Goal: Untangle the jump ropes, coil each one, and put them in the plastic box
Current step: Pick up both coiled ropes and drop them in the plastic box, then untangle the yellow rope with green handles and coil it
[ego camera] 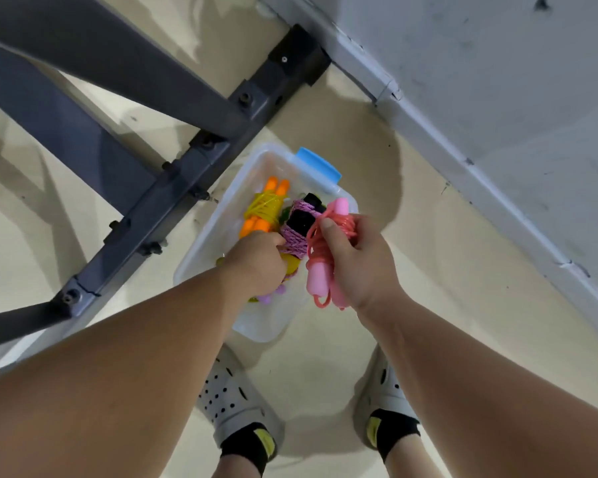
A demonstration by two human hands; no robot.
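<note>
A clear plastic box (pixel 201 246) with a blue latch (pixel 320 165) sits on the floor. Inside lie a coiled yellow rope with orange handles (pixel 266 207) and a coiled purple rope with black handles (pixel 299 224). My left hand (pixel 256 262) reaches into the box, fingers curled down among the ropes beside the purple coil; what it grips is hidden. My right hand (pixel 356 257) holds a coiled pink rope with pink handles (pixel 316 270) just above the box's right rim.
A dark metal frame (pixel 173 188) with bolted joints runs diagonally just left of the box. A grey wall base (pixel 463 160) crosses the upper right. My two feet in grey perforated clogs (pixel 228 398) stand on the beige floor below the box.
</note>
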